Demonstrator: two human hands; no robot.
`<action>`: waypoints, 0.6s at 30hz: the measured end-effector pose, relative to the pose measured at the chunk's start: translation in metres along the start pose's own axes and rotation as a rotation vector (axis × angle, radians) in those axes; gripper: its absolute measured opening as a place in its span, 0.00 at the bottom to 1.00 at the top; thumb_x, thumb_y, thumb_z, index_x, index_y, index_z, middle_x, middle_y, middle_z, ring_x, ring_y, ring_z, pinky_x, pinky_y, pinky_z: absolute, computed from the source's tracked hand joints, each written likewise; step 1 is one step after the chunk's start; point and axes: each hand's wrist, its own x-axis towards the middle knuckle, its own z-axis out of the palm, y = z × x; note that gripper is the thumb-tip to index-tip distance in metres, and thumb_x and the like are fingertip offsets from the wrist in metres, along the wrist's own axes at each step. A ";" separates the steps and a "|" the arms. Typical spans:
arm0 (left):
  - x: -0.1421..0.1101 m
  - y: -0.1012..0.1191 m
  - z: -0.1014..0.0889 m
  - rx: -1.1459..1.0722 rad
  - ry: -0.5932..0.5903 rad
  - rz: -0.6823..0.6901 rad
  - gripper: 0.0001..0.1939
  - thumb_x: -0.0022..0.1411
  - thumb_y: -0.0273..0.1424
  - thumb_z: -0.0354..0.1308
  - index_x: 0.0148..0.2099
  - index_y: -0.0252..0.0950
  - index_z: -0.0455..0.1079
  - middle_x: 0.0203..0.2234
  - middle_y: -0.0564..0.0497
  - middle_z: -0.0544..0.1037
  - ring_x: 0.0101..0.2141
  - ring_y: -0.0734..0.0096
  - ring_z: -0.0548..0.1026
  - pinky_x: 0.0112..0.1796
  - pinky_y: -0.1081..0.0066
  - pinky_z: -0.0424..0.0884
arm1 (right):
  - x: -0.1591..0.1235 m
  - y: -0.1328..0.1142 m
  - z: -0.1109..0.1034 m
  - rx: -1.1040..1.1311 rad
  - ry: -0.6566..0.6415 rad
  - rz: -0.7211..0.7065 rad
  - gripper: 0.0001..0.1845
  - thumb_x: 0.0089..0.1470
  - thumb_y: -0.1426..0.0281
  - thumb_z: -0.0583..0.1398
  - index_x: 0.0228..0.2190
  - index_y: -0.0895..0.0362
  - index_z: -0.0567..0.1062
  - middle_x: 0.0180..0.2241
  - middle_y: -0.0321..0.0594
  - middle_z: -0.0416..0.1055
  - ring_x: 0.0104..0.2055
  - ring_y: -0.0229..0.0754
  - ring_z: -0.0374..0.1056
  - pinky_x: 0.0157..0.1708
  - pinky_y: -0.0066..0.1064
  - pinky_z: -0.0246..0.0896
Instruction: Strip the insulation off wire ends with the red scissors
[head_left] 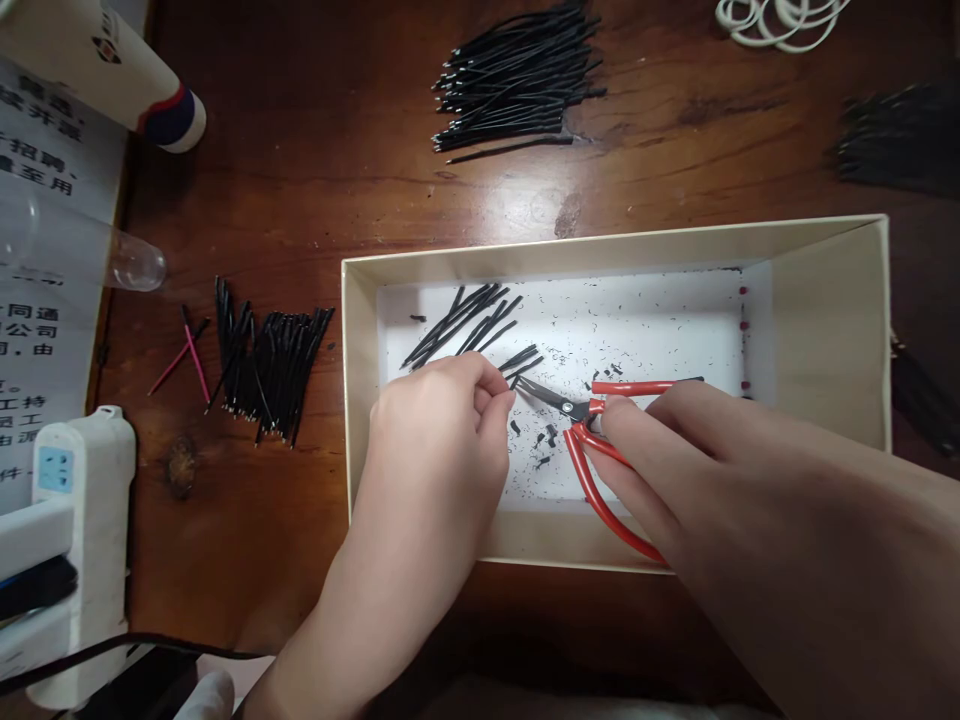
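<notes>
One thin black wire [514, 384] sits pinched in my left hand [446, 425] over the rectangular cream cardboard box [829, 330], likely steadied for the red-handled, dark-bladed scissors [568, 407] my right hand [701, 455] grips there.

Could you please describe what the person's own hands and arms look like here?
The ungloved left hand and ungloved right hand are bare. The left forearm and right forearm are uncovered along most of their visible length; no watch or bracelet shows. Some fingers are hidden, so rings cannot be ruled out.
</notes>
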 end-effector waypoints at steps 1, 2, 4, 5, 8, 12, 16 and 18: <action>0.000 0.000 0.000 -0.001 0.000 -0.001 0.07 0.57 0.26 0.60 0.27 0.39 0.72 0.17 0.56 0.75 0.20 0.72 0.72 0.23 0.72 0.62 | 0.001 0.001 -0.001 -0.011 -0.043 -0.028 0.11 0.54 0.77 0.52 0.22 0.52 0.64 0.21 0.39 0.65 0.20 0.39 0.60 0.19 0.34 0.49; 0.000 0.000 0.000 -0.001 -0.001 -0.003 0.07 0.57 0.26 0.60 0.27 0.39 0.73 0.17 0.57 0.75 0.20 0.72 0.72 0.23 0.72 0.62 | 0.002 0.003 -0.002 -0.024 -0.089 -0.061 0.10 0.52 0.77 0.53 0.23 0.52 0.64 0.22 0.39 0.65 0.21 0.40 0.60 0.19 0.34 0.49; 0.000 0.000 0.000 0.005 -0.002 -0.003 0.07 0.57 0.26 0.61 0.27 0.39 0.73 0.17 0.57 0.75 0.20 0.72 0.72 0.23 0.72 0.62 | 0.003 0.004 -0.003 -0.058 -0.143 -0.122 0.10 0.48 0.80 0.52 0.23 0.52 0.64 0.23 0.40 0.65 0.22 0.42 0.62 0.19 0.35 0.49; 0.000 0.000 0.000 0.008 -0.001 -0.003 0.07 0.57 0.26 0.61 0.27 0.40 0.73 0.17 0.57 0.75 0.20 0.72 0.72 0.23 0.72 0.61 | 0.003 0.004 -0.003 -0.076 -0.150 -0.146 0.11 0.46 0.81 0.51 0.23 0.52 0.63 0.23 0.40 0.65 0.22 0.42 0.62 0.18 0.35 0.48; 0.001 0.000 0.000 0.018 -0.007 -0.006 0.07 0.56 0.26 0.62 0.27 0.40 0.73 0.18 0.57 0.76 0.20 0.72 0.72 0.23 0.72 0.61 | 0.002 0.003 -0.002 -0.144 -0.124 -0.176 0.12 0.41 0.82 0.50 0.23 0.52 0.62 0.22 0.41 0.63 0.21 0.42 0.62 0.16 0.34 0.45; 0.001 0.000 0.000 0.021 -0.011 -0.007 0.06 0.56 0.26 0.62 0.27 0.40 0.73 0.18 0.57 0.77 0.20 0.71 0.72 0.23 0.72 0.61 | 0.002 0.001 -0.001 -0.206 -0.068 -0.224 0.12 0.38 0.83 0.51 0.21 0.53 0.62 0.22 0.40 0.64 0.21 0.42 0.62 0.14 0.32 0.47; 0.002 0.000 0.000 0.026 -0.022 -0.012 0.07 0.56 0.26 0.62 0.26 0.40 0.73 0.18 0.56 0.77 0.20 0.70 0.72 0.23 0.71 0.61 | 0.002 0.002 -0.003 -0.210 -0.022 -0.292 0.13 0.37 0.84 0.51 0.20 0.53 0.64 0.21 0.41 0.67 0.20 0.43 0.64 0.14 0.33 0.54; 0.003 0.001 0.000 0.028 -0.021 -0.013 0.07 0.56 0.26 0.62 0.26 0.40 0.74 0.18 0.56 0.77 0.21 0.70 0.72 0.23 0.71 0.61 | 0.001 0.001 -0.002 -0.200 0.006 -0.280 0.14 0.38 0.84 0.51 0.21 0.53 0.67 0.22 0.42 0.68 0.20 0.44 0.66 0.11 0.32 0.51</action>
